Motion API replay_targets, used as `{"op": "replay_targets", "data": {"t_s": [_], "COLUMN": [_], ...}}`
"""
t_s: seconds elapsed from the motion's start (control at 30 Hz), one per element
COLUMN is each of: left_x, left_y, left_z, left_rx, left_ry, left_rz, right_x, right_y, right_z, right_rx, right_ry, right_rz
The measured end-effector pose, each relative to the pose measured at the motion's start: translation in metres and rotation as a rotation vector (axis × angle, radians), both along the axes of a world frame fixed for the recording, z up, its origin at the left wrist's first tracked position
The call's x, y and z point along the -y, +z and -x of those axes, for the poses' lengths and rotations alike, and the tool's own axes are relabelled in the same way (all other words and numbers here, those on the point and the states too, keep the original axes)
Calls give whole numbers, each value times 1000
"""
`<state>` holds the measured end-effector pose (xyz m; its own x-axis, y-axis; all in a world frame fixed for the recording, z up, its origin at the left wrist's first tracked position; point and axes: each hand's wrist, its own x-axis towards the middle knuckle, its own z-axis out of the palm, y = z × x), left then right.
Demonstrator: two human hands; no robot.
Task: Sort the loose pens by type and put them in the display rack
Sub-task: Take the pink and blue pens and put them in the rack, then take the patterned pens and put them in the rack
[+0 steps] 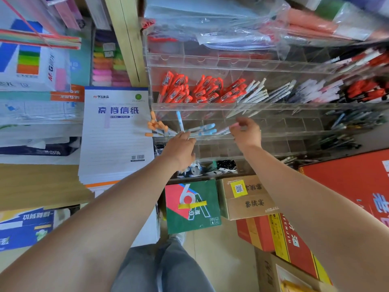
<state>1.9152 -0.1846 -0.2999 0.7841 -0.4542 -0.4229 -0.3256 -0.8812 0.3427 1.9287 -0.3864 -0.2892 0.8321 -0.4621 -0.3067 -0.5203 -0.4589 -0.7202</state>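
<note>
Loose pens point(195, 132): a fanned bunch of slim white pens sticks out past the fingers of the left hand point(181, 149). The orange-capped pens point(156, 125) spread to its left, and the light-blue-capped pens point(205, 129) point above it and to its right.
Left hand grasp: fingers curled around the bunch, holding it.
Right hand point(246, 131): its fingertips pinch a pink-capped white pen point(229, 127), which points left from the hand toward the blue caps.
Display rack point(263, 106): a clear acrylic tiered rack with small compartments, directly behind both hands.
Red-orange pens point(189, 92): packed into compartments above the left hand.
Plain white pens point(257, 91): leaning in a compartment above the right hand.
Writing pad point(115, 131): white, lined, with blue characters on the cover, to the left of the left hand.
Green box point(192, 207): printed with a large white 6, below the left hand.
Brown cardboard box point(248, 199): below the right hand, near its forearm.
</note>
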Motion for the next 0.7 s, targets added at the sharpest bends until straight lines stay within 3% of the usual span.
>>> {"op": "replay_targets", "data": {"t_s": [0.2,0.33,0.7], "left_x": [-26,-72,-361], "left_y": [26,42,38], "left_z": [9,21,100], "left_rx": [107,169,183], "left_ry": [67,96,313], "left_rz": [140,213,255], "right_x": [-22,-75,-381], "right_y": [28,48,41], "right_z": [17,34,89], "right_rx": [192,218,191], "right_ry": [67,153,452], "right_rz": [221,119,-43]}}
